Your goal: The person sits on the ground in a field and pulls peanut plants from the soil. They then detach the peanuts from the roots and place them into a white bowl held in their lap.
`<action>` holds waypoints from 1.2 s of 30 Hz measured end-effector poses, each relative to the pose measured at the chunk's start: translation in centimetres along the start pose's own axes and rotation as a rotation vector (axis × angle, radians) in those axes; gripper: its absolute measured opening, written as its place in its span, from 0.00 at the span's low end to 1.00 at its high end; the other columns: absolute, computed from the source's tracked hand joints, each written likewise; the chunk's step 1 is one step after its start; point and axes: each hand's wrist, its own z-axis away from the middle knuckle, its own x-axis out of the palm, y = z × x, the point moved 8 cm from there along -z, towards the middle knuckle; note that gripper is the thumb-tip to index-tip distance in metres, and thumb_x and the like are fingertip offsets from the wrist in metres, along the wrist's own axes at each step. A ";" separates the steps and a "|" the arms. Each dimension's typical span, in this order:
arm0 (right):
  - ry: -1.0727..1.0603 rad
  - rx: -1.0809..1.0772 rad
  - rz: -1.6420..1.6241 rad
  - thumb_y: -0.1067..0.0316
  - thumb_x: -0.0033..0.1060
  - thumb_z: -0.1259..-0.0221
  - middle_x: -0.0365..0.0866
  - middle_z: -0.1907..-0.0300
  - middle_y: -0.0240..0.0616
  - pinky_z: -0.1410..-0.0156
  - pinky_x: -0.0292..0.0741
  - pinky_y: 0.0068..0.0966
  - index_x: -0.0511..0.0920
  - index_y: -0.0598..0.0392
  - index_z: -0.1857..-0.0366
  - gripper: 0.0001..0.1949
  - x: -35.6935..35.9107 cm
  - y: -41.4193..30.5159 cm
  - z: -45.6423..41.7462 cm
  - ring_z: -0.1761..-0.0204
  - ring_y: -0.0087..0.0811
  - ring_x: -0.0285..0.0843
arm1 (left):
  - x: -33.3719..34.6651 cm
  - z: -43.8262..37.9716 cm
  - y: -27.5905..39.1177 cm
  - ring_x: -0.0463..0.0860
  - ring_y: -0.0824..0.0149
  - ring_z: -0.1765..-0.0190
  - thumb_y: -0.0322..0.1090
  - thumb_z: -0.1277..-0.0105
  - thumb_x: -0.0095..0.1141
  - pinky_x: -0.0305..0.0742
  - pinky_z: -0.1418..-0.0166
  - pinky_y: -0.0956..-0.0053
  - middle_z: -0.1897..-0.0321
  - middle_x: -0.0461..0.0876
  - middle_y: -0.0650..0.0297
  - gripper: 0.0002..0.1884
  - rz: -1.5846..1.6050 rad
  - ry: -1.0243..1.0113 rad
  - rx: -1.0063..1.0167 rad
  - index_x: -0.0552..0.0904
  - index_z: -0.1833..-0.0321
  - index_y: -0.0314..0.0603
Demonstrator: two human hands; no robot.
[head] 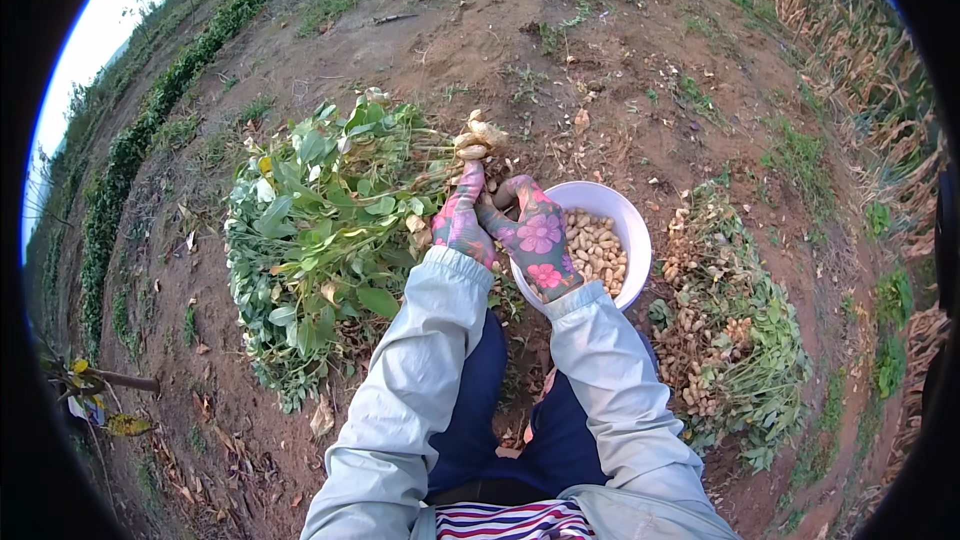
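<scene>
My left hand [463, 219], in a pink and grey floral glove, grips a peanut plant near its root end. A cluster of pale peanut pods [480, 139] sticks out past the thumb. The plant's stems and leaves stretch left onto a heap of green peanut plants [322, 217]. My right hand [536, 236], in a matching glove, is close beside the left with its fingers curled. Whether those fingers pinch a pod is hidden. Below and right of it stands a white plastic bucket [639, 240], partly filled with loose peanut pods [596, 251]; my right wrist crosses its left rim.
On the right lies another pile of peanut plants [750, 360] with clusters of pods [694, 315] still attached. Bare brown soil [457, 37] with weeds surrounds me. Dry corn stalks [847, 22] edge the right side. A branch [124, 380] juts in at lower left.
</scene>
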 end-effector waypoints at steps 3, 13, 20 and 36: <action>-0.030 0.075 -0.201 0.68 0.66 0.52 0.78 0.73 0.37 0.68 0.73 0.24 0.74 0.56 0.65 0.12 0.7 0.5 0.0 0.73 0.27 0.77 | -0.5 -0.5 -0.1 0.81 0.57 0.67 0.48 0.39 0.55 0.79 0.62 0.61 0.64 0.81 0.54 0.19 -0.026 -0.043 -0.019 0.75 0.56 0.40; -0.244 0.155 -0.541 0.74 0.58 0.45 0.76 0.67 0.32 0.59 0.71 0.16 0.72 0.57 0.63 0.08 1.4 0.0 0.2 0.67 0.19 0.72 | -3.5 -1.5 1.3 0.71 0.73 0.80 0.46 0.46 0.64 0.57 0.80 0.78 0.73 0.79 0.68 0.16 -0.092 0.093 0.132 0.81 0.60 0.45; -0.161 -0.384 -0.061 0.72 0.61 0.48 0.76 0.67 0.35 0.60 0.72 0.19 0.73 0.57 0.65 0.08 1.3 -2.7 1.1 0.64 0.22 0.75 | -0.6 0.4 1.9 0.79 0.62 0.74 0.45 0.41 0.59 0.78 0.67 0.66 0.70 0.80 0.58 0.18 0.021 -0.026 0.070 0.76 0.61 0.35; -0.085 0.258 -0.709 0.71 0.57 0.42 0.73 0.76 0.28 0.75 0.66 0.12 0.75 0.60 0.61 0.07 0.9 -1.7 0.2 0.80 0.15 0.65 | -0.9 0.4 4.5 0.77 0.67 0.62 0.40 0.41 0.59 0.71 0.64 0.78 0.59 0.78 0.62 0.21 -0.010 -0.238 0.150 0.73 0.47 0.41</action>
